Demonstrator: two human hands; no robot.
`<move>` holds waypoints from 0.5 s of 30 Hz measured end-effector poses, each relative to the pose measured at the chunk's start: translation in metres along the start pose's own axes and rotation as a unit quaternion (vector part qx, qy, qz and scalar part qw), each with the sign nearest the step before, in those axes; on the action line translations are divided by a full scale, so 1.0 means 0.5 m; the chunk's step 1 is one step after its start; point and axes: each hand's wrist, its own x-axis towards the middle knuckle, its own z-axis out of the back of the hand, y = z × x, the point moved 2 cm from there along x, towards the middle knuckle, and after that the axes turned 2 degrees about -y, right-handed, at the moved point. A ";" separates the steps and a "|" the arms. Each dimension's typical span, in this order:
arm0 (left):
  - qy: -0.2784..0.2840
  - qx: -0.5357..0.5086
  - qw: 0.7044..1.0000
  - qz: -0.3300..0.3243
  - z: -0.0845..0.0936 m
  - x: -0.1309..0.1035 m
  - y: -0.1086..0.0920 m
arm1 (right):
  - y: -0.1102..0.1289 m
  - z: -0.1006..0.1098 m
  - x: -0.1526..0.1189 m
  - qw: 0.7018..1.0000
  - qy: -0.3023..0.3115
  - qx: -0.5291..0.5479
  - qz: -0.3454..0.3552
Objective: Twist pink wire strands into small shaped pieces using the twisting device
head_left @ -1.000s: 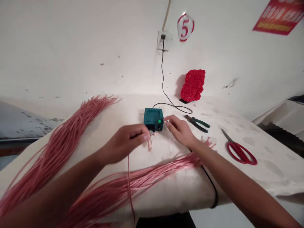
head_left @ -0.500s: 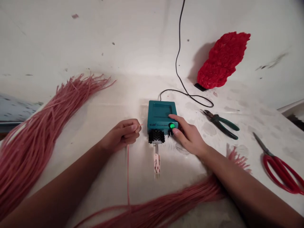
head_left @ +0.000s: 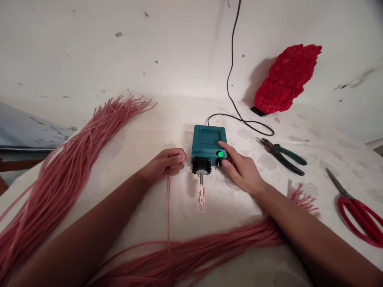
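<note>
My left hand (head_left: 167,164) is closed, pinching a thin pink cord (head_left: 169,203) close to its end. A short orange-looking tip sticks out to the right of the fingers, near the black bristle brush (head_left: 201,165) on the front of a small teal machine (head_left: 206,137). The cord hangs down from the hand toward the pink bundle below. My right hand (head_left: 242,169) grips the machine's front right corner, index finger on the top edge, thumb by the black knob, with a lit green button (head_left: 220,154) between. A rod with a pink clip-like piece (head_left: 201,197) extends from the brush.
Pink cord bundles lie at left (head_left: 77,155) and in front (head_left: 215,247), under my right forearm. To the right are green-handled pliers (head_left: 284,157) and red-handled scissors (head_left: 357,215). A red flower-like piece (head_left: 289,79) leans on the wall. A black cable (head_left: 231,67) runs behind the machine.
My left hand has moved right, bringing the cord's tip closer to the brush and machine. My right hand stays on the machine. The whole view has shifted slightly.
</note>
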 end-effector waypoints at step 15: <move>0.014 -0.002 0.999 0.031 0.014 0.018 0.007 | 0.004 0.009 0.007 0.999 -0.014 0.014 0.036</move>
